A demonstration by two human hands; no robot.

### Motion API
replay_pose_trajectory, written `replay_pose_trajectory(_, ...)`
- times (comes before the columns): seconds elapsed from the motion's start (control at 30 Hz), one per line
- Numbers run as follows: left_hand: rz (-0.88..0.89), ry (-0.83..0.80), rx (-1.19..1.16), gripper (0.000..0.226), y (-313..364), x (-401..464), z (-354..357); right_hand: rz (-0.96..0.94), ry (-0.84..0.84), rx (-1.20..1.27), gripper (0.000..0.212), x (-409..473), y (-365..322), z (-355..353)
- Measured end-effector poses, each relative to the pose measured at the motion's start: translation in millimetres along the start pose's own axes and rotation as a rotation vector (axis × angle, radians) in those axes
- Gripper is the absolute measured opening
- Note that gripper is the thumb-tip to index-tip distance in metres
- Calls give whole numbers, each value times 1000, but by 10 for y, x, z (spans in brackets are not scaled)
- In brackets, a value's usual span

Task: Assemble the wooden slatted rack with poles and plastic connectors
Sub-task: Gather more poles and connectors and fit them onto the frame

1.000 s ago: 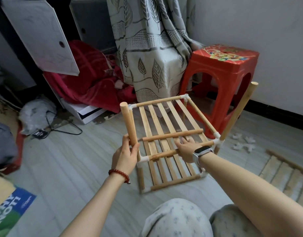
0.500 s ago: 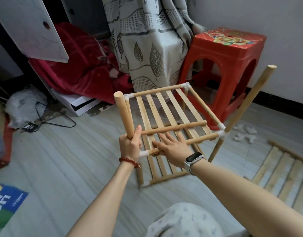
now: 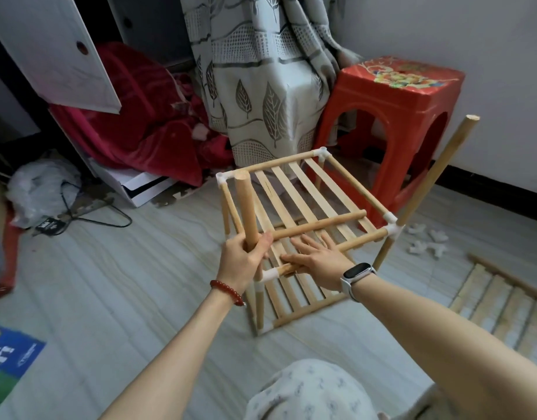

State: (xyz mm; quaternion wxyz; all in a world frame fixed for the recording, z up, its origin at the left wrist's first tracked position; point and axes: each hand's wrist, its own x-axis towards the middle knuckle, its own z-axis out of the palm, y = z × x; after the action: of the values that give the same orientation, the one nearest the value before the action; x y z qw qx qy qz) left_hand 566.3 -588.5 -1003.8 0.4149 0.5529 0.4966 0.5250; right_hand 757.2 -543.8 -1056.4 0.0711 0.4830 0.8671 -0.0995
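So the half-built wooden rack [image 3: 294, 225] is standing on the pale floor [image 3: 125, 292], right in front of a red plastic stool [image 3: 394, 116] and a leaf-print curtain [image 3: 261, 86]; the upper slatted shelf [image 3: 294, 192] is framed by thin rails with white plastic connectors [image 3: 393, 227] at the corners, and a lower slatted shelf shows through underneath. The left hand [image 3: 241, 259] has its fingers curled round the near-left pole [image 3: 246, 213], which stands nearly upright and pokes up above the shelf; there's a red bead bracelet [image 3: 228, 292] on that wrist. The right hand [image 3: 318, 262] is flat with fingers straight and spread, palm down on the near front rail [image 3: 358, 242], fingertips reaching over the slats; not gripping anything, just pressing; a smartwatch [image 3: 356, 275] sits on that wrist. The near-right pole [image 3: 431, 183] leans outward to the right, its top well clear of the stool. Loose white connectors [image 3: 427, 242] lie on the floor just right of the rack, and a spare slatted panel [image 3: 503, 304] lies flat further right. Red blanket [image 3: 134, 116] heaped at the back left, next to a white cabinet door [image 3: 49, 47].
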Motion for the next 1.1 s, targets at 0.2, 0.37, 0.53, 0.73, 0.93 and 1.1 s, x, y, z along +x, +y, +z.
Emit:
replay_pose_trajectory(0.2,-12,-102,-152,57,193,45,340,25,-45,-9,49,-132,233,-2)
replay_pose_trajectory(0.37,-34,-209,-233,59,134,69,403,6,-78,12,50,-174,312,-3)
replay_pose_trajectory(0.53,-27,-425,34,24,215,59,489,9,41,-74,47,-342,517,-71)
replay_pose_trajectory(0.73,13,-634,596,44,31,171,427,191,150,-109,44,-917,915,114)
replay_pose_trajectory(0.93,120,-623,1032,53,-215,261,684,464,143,-12,70,-1507,1252,118)
replay_pose_trajectory(1.1,165,-694,1145,57,-380,243,840,633,254,165,37,-2027,1194,232)
